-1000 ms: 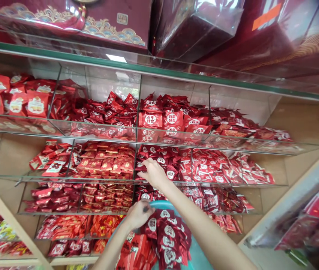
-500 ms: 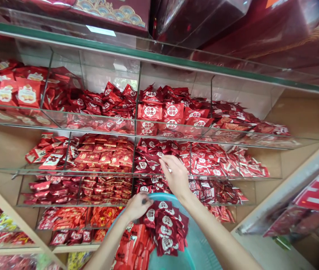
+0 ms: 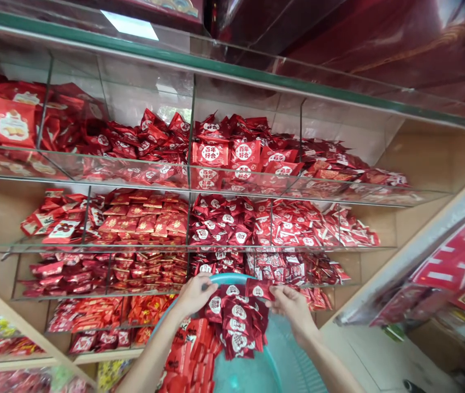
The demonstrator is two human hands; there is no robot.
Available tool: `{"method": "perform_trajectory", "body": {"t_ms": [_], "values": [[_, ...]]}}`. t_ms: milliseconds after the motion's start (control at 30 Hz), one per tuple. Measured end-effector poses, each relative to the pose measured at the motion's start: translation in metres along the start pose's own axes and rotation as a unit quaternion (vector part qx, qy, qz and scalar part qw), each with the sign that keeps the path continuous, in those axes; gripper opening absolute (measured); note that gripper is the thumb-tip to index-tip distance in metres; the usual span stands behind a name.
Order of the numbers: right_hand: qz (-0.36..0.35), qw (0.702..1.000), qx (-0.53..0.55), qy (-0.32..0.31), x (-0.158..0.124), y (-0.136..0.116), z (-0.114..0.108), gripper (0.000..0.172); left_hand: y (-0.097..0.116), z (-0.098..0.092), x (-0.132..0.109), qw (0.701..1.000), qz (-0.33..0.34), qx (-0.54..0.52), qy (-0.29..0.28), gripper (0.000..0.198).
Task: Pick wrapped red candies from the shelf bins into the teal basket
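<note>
Low in the frame's centre, our left hand [image 3: 193,295] has its fingers clamped on the rim of the basin [image 3: 246,372]. Our right hand [image 3: 293,307], lower right of centre, pinches a packet [image 3: 257,289] at the maroon pile's [image 3: 238,326] upper right. Red packets [image 3: 193,349] lie in the basin, bottom centre.

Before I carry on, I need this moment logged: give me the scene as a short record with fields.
Left hand: on the rim of the teal container
Right hand: holding a maroon packet by one end
Container contents: maroon pile beside brighter red packets
Behind: glass shelves with packets in divided compartments
Unclear: whether the held packet touches the pile
</note>
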State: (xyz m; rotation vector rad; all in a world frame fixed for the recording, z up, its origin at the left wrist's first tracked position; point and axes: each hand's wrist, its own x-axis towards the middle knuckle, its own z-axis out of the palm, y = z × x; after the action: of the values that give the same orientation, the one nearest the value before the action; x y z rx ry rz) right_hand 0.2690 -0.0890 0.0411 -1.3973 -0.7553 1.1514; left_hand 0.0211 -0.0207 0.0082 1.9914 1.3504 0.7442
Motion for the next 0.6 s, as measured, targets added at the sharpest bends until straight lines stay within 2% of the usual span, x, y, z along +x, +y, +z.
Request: {"method": "perform_trajectory", "body": {"t_ms": [100,233,300,400,600], "values": [[0.025,0.999,0.009,-0.024,-0.004,0.006,0.000,0.035,0.000,0.000,0.001,1.000,-0.005,0.001,0.000,0.032],[0.077,0.988,0.000,-0.132,-0.017,0.013,0.009,0.028,0.001,-0.001,0.001,1.000,0.001,0.004,-0.004,0.031],[0.091,0.983,-0.016,-0.161,-0.022,0.016,0.014,0.028,0.002,-0.001,0.000,1.000,0.003,0.004,-0.004,0.031],[0.103,0.980,-0.027,-0.170,-0.026,0.020,0.018,0.027,0.001,-0.001,-0.001,1.000,0.001,0.006,-0.005,0.032],[0.149,0.979,0.002,-0.139,-0.020,0.027,0.014,0.029,-0.002,0.001,-0.001,1.000,-0.007,0.007,-0.001,0.033]]}}
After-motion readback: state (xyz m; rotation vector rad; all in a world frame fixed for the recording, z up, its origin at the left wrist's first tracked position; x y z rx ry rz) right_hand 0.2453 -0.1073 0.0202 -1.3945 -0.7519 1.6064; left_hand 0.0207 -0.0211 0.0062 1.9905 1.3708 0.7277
